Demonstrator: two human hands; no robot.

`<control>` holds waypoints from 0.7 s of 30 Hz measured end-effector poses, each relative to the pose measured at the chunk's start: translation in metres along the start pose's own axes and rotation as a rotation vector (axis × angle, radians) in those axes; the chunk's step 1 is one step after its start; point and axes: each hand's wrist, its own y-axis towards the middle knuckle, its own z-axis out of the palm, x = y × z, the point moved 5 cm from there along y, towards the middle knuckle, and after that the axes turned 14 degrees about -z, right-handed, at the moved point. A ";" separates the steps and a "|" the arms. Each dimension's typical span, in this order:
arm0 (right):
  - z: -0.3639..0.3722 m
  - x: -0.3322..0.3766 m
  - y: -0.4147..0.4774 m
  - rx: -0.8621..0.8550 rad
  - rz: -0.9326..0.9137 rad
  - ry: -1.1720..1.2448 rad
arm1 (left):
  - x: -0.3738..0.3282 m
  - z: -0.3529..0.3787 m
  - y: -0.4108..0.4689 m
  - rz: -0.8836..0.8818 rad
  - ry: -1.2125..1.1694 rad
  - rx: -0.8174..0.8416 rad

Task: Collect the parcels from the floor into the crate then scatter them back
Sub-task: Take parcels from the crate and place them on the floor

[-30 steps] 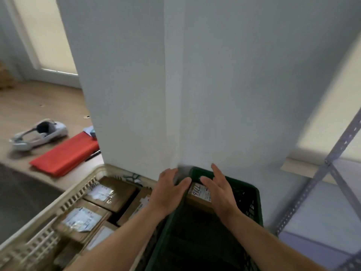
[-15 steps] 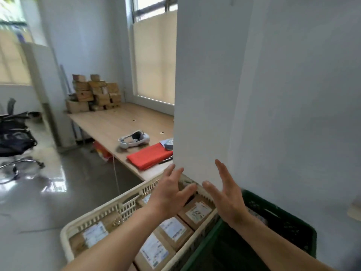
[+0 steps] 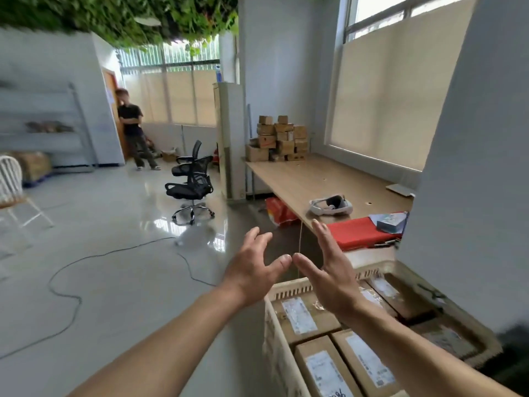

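Empty grip on both sides: the left hand (image 3: 252, 270) and the right hand (image 3: 329, 279) are raised with fingers spread, palms facing each other and thumb tips close together. Far left behind them, an office chair (image 3: 190, 184) stands on the floor (image 3: 114, 282). Further right, the worktop (image 3: 300, 179) carries a headset (image 3: 330, 206) and a red cloth (image 3: 357, 232). At the lower right, the cream crate (image 3: 289, 290) holds the parcels (image 3: 309, 319), lying flat with labels up.
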 end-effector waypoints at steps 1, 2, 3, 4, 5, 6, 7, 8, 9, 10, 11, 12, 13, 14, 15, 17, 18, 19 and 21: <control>0.021 0.011 0.006 0.023 -0.023 0.022 | 0.018 -0.018 -0.003 -0.017 0.007 -0.031; 0.041 0.021 0.011 0.043 -0.039 0.049 | 0.035 -0.035 -0.006 -0.033 0.016 -0.062; 0.061 0.031 0.016 0.064 -0.051 0.074 | 0.052 -0.053 -0.011 -0.053 0.024 -0.088; 0.080 0.040 0.021 0.084 -0.059 0.090 | 0.069 -0.069 -0.015 -0.079 0.029 -0.110; 0.099 0.050 0.025 0.107 -0.069 0.099 | 0.086 -0.086 -0.021 -0.108 0.035 -0.132; 0.117 0.059 0.028 0.129 -0.080 0.103 | 0.103 -0.102 -0.026 -0.136 0.039 -0.157; 0.135 0.068 0.031 0.151 -0.092 0.111 | 0.120 -0.118 -0.032 -0.162 0.041 -0.185; 0.152 0.078 0.034 0.172 -0.105 0.127 | 0.136 -0.133 -0.039 -0.189 0.041 -0.211; 0.168 0.087 0.036 0.195 -0.120 0.147 | 0.151 -0.147 -0.046 -0.222 0.037 -0.235; 0.184 0.098 0.037 0.221 -0.134 0.166 | 0.165 -0.160 -0.054 -0.263 0.032 -0.258; 0.200 0.108 0.038 0.248 -0.147 0.183 | 0.178 -0.172 -0.063 -0.301 0.025 -0.284; 0.214 0.117 0.037 0.277 -0.159 0.197 | 0.191 -0.183 -0.071 -0.337 0.018 -0.310; 0.228 0.126 0.037 0.308 -0.175 0.209 | 0.203 -0.192 -0.080 -0.371 0.015 -0.338; 0.241 0.133 0.037 0.340 -0.190 0.222 | 0.214 -0.201 -0.089 -0.406 0.014 -0.365; 0.254 0.140 0.037 0.373 -0.209 0.234 | 0.224 -0.208 -0.099 -0.445 0.011 -0.389; 0.276 0.152 0.037 0.439 -0.242 0.256 | 0.242 -0.218 -0.122 -0.528 0.005 -0.433; 0.285 0.157 0.036 0.467 -0.254 0.276 | 0.249 -0.222 -0.133 -0.564 0.001 -0.452; 0.294 0.162 0.034 0.490 -0.262 0.307 | 0.255 -0.225 -0.145 -0.596 0.000 -0.473; 0.308 0.170 0.028 0.533 -0.277 0.363 | 0.265 -0.231 -0.169 -0.657 0.000 -0.520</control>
